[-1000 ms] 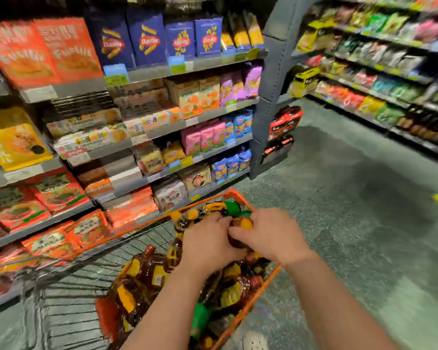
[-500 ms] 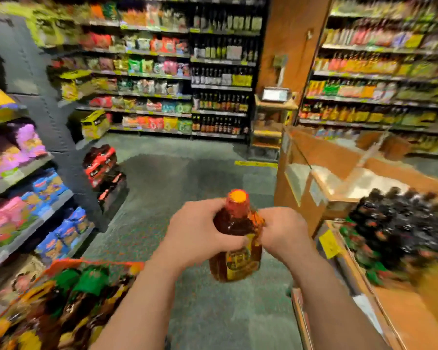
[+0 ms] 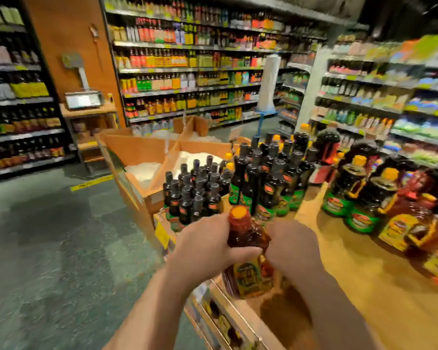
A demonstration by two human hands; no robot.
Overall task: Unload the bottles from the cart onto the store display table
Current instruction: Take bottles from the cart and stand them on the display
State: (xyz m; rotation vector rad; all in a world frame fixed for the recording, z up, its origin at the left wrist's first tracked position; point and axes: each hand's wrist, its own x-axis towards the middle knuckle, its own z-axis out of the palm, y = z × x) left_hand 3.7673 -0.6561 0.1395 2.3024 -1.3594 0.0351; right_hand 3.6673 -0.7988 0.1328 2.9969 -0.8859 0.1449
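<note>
head: upright bottle (image 3: 247,246), cap upward

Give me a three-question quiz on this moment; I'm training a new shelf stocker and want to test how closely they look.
1. True or false: the amber bottle with the orange cap is already standing on the wooden display table.
2. Which hands have a grip on that bottle? A) left hand only B) right hand only C) both
3. Fill in: the cluster of dark bottles just beyond the hands has ____ caps.

Key
1. False: it is held in the air over the table's near edge.
2. C: one hand wraps each side of the bottle.
3. Black.
</note>
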